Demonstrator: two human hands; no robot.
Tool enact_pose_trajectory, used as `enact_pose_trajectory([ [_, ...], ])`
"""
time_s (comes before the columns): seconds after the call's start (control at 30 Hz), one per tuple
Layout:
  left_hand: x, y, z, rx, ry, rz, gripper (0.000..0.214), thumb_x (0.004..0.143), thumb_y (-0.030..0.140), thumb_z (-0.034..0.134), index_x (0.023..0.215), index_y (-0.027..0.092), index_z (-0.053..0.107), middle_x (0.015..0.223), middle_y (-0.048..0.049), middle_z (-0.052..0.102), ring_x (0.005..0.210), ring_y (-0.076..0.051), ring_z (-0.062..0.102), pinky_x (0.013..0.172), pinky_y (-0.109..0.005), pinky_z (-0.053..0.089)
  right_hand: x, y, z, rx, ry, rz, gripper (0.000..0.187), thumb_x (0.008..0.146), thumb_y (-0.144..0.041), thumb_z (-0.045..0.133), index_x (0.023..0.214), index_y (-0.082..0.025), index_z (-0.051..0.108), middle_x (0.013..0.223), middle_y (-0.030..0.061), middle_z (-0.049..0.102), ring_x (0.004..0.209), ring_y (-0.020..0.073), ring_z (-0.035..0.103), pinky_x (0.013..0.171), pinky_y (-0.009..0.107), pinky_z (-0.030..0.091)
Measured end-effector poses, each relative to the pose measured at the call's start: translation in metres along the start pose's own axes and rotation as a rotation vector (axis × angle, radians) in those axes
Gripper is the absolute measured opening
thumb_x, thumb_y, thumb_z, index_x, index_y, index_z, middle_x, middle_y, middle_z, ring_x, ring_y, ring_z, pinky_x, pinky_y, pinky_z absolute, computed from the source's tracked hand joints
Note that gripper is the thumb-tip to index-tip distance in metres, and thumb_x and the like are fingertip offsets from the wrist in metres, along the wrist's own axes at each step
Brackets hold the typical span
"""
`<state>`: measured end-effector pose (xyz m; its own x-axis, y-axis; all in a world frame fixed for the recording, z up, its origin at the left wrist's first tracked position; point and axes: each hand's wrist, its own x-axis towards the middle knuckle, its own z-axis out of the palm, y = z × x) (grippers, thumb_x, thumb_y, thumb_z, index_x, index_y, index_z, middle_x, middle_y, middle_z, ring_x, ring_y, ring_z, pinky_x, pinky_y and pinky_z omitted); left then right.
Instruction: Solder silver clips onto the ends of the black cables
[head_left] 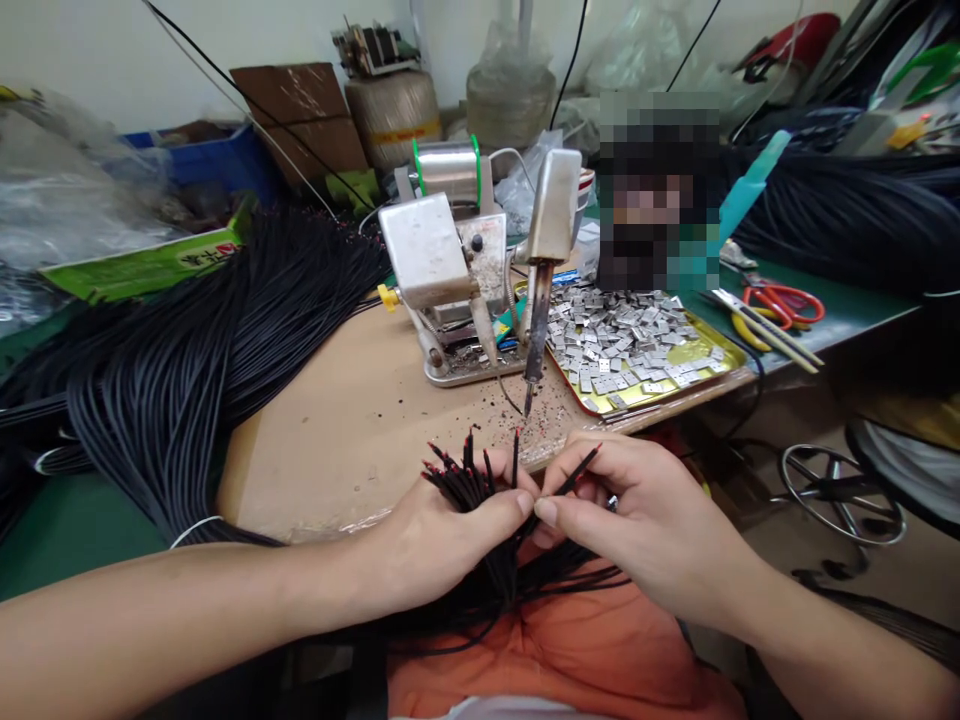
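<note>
My left hand grips a bundle of thin black wires whose red-tipped ends fan upward. Between thumb and fingers, my right hand pinches one black wire, its red tip pointing up and to the right, close to the bundle. The wires' lower lengths hang over my orange top. Just beyond the tips, a soldering iron stands held in a stand, its point above the tabletop and touching neither hand.
A large heap of black wires lies left on the tan tabletop, which is scattered with dark specks. A tray of metal pieces, a solder spool, orange-handled scissors and a person lie beyond.
</note>
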<state>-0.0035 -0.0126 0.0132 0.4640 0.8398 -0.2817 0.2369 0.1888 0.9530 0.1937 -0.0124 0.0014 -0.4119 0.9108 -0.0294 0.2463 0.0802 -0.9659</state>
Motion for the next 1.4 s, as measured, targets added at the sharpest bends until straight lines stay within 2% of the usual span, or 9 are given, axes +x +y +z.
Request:
enact_pose_trajectory([
  [0.1, 0.000, 0.003, -0.001, -0.054, -0.108, -0.050, 0.019, 0.092, 0.030, 0.059, 0.083, 0.015, 0.066, 0.081, -0.0037, 0.069, 0.080, -0.017, 0.064, 0.077, -0.029, 0.053, 0.001, 0.001, -0.001, 0.132, -0.047, 0.043, 0.009, 0.088, -0.016, 0.067, 0.080, -0.019, 0.064, 0.073, -0.0001, 0.069, 0.065, 0.0154, 0.069, 0.061, 0.027, 0.054],
  [0.2, 0.000, 0.005, -0.001, -0.097, -0.135, -0.096, 0.019, 0.090, 0.030, 0.061, 0.083, 0.014, 0.069, 0.079, -0.0043, 0.071, 0.077, -0.017, 0.066, 0.078, -0.030, 0.055, 0.002, 0.001, 0.000, 0.193, -0.050, 0.044, 0.008, 0.088, -0.016, 0.068, 0.082, -0.019, 0.065, 0.074, 0.0001, 0.070, 0.066, 0.0164, 0.072, 0.064, 0.029, 0.058],
  [0.5, -0.002, 0.002, 0.008, -0.224, 0.097, -0.133, 0.022, 0.086, 0.036, 0.070, 0.075, 0.018, 0.064, 0.072, -0.0012, 0.073, 0.071, -0.018, 0.070, 0.072, -0.029, 0.057, 0.001, -0.004, -0.002, 0.398, -0.049, 0.141, 0.013, 0.092, -0.026, 0.066, 0.081, -0.020, 0.071, 0.072, 0.0029, 0.073, 0.067, 0.0196, 0.074, 0.070, 0.035, 0.064],
  [0.6, -0.002, 0.001, 0.007, -0.124, 0.173, -0.026, 0.022, 0.089, 0.036, 0.068, 0.077, 0.017, 0.066, 0.075, -0.0008, 0.071, 0.073, -0.016, 0.066, 0.071, -0.027, 0.055, 0.002, -0.005, -0.006, 0.387, -0.062, 0.152, 0.012, 0.093, -0.029, 0.067, 0.087, -0.021, 0.074, 0.078, 0.0023, 0.074, 0.071, 0.0166, 0.072, 0.069, 0.029, 0.062],
  [0.73, -0.002, -0.004, 0.003, -0.065, 0.228, 0.043, 0.024, 0.095, 0.036, 0.061, 0.083, 0.016, 0.067, 0.074, -0.0010, 0.067, 0.073, -0.015, 0.062, 0.070, -0.025, 0.051, 0.006, -0.002, -0.011, 0.324, -0.049, 0.144, 0.014, 0.084, -0.027, 0.077, 0.075, -0.018, 0.072, 0.070, -0.0014, 0.069, 0.065, 0.0097, 0.063, 0.061, 0.019, 0.053],
  [0.9, 0.000, -0.009, 0.004, -0.117, 0.150, 0.066, 0.029, 0.096, 0.041, 0.060, 0.082, 0.016, 0.060, 0.067, 0.0023, 0.058, 0.061, -0.011, 0.053, 0.061, -0.023, 0.046, 0.008, 0.007, -0.001, 0.388, -0.009, 0.056, 0.016, 0.085, -0.027, 0.077, 0.076, -0.019, 0.067, 0.072, -0.0008, 0.069, 0.069, 0.0130, 0.064, 0.065, 0.025, 0.054],
  [1.1, 0.002, -0.003, 0.007, -0.287, 0.125, 0.009, 0.032, 0.080, 0.038, 0.081, 0.083, 0.017, 0.056, 0.065, 0.0063, 0.055, 0.055, -0.008, 0.048, 0.050, -0.019, 0.042, 0.007, 0.011, 0.013, 0.375, 0.087, -0.021, 0.024, 0.086, -0.031, 0.076, 0.068, -0.019, 0.066, 0.068, -0.0022, 0.064, 0.064, 0.0109, 0.061, 0.061, 0.023, 0.052],
  [1.27, 0.000, -0.002, 0.005, -0.230, 0.136, -0.015, 0.030, 0.081, 0.037, 0.079, 0.074, 0.014, 0.060, 0.055, 0.0061, 0.054, 0.049, -0.006, 0.047, 0.046, -0.017, 0.039, 0.008, 0.007, 0.008, 0.360, 0.054, -0.001, 0.016, 0.085, -0.033, 0.077, 0.076, -0.021, 0.072, 0.075, 0.0007, 0.072, 0.069, 0.0136, 0.069, 0.063, 0.025, 0.058],
  [1.4, -0.002, -0.001, 0.004, -0.191, 0.196, -0.042, 0.026, 0.081, 0.036, 0.079, 0.079, 0.014, 0.065, 0.055, 0.0062, 0.055, 0.047, -0.006, 0.047, 0.043, -0.016, 0.037, 0.009, 0.002, -0.003, 0.261, 0.100, 0.057, 0.007, 0.083, -0.028, 0.078, 0.081, -0.022, 0.077, 0.081, 0.0024, 0.076, 0.072, 0.0162, 0.073, 0.065, 0.026, 0.061],
])
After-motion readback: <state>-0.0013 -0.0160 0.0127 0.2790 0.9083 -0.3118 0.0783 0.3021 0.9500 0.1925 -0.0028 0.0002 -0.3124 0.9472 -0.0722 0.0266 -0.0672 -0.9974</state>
